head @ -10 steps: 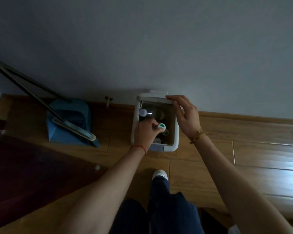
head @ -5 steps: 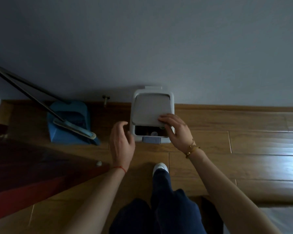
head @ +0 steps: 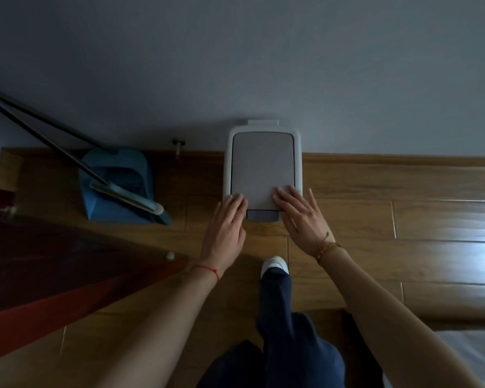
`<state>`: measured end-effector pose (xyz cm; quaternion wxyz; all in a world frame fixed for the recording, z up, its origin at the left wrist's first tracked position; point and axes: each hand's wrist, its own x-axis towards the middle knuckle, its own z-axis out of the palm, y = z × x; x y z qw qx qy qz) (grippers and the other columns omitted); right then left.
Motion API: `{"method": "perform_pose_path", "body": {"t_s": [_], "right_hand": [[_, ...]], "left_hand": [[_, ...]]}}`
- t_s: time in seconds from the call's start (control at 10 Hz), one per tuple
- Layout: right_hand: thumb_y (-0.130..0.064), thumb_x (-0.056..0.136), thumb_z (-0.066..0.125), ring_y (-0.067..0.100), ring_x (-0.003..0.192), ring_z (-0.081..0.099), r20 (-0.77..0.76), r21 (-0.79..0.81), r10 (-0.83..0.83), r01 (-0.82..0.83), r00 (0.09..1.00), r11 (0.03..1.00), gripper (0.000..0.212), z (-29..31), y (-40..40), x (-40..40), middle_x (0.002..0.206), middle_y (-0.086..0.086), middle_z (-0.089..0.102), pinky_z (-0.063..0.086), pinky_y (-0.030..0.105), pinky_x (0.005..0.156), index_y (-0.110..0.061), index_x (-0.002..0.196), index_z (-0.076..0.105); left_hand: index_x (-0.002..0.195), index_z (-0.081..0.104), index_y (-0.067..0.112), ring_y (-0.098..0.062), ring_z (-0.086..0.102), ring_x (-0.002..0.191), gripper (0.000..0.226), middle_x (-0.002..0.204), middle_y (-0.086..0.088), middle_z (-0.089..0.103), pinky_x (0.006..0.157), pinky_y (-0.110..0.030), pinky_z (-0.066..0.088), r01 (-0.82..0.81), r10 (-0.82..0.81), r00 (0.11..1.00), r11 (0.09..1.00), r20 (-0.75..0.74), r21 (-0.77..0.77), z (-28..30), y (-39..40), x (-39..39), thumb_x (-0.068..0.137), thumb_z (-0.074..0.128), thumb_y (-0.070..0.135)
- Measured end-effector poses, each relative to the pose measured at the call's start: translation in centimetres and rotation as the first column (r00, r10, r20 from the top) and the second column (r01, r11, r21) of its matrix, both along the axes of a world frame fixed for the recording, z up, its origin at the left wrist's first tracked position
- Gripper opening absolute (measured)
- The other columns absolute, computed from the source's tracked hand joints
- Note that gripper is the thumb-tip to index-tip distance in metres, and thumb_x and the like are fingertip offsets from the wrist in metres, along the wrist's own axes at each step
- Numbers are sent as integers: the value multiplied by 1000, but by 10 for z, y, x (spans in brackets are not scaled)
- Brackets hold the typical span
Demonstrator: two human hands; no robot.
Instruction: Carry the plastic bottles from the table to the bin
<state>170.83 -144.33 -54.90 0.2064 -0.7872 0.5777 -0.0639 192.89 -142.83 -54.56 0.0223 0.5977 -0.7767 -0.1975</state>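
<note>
A white bin (head: 263, 152) with a grey lid stands on the wooden floor against the wall. Its lid lies flat and closed, so no bottle shows. My left hand (head: 226, 225) rests flat with its fingertips on the lid's front left corner. On the front right corner lie the fingertips of my right hand (head: 300, 217), fingers spread. Neither hand holds anything.
A blue dustpan (head: 118, 186) with a long-handled broom leans against the wall to the left of the bin. A dark red table corner (head: 67, 264) juts in at lower left. My leg and white shoe (head: 273, 264) stand just before the bin.
One second ago my left hand held a bottle in the open bin while my right held the lid up. The bottle was let go, the lid came down, and both hands now lie on it.
</note>
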Motion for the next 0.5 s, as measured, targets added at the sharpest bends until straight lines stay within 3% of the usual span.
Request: {"method": "perform_pose_path", "body": {"t_s": [0.1,0.3,0.4,0.5], "right_hand": [[-30,100,30,16,149,8,0,9,-14,14,1000,1000,47,-8,3,0,156,-8,23,2,50,121,-27,147,31],[-34,99,29,18,149,4,1,54,-6,6,1000,999,51,-1,7,2,158,-8,16,0,46,121,-28,150,24],[-33,98,34,21,149,9,94,100,-98,89,991,991,52,21,6,8,158,-3,22,5,41,122,-24,149,28],[-27,96,45,27,143,28,201,172,-293,261,935,950,48,57,3,8,149,5,43,26,43,117,-18,143,40]], "left_hand": [[151,27,20,-18,14,150,61,160,0,23,122,-36,11,-4,3,1000,999,-10,-35,-4,1,1,94,47,18],[153,17,21,-17,6,152,66,163,1,11,123,-37,14,-10,11,1000,1000,-26,29,-4,7,2,94,47,18],[152,19,19,-17,13,150,64,162,-2,18,123,-38,19,-31,35,997,998,-70,61,20,4,1,95,49,19],[150,28,19,-17,31,144,59,155,-1,34,116,-31,32,-98,117,979,988,-164,119,62,0,1,95,50,20]]}}
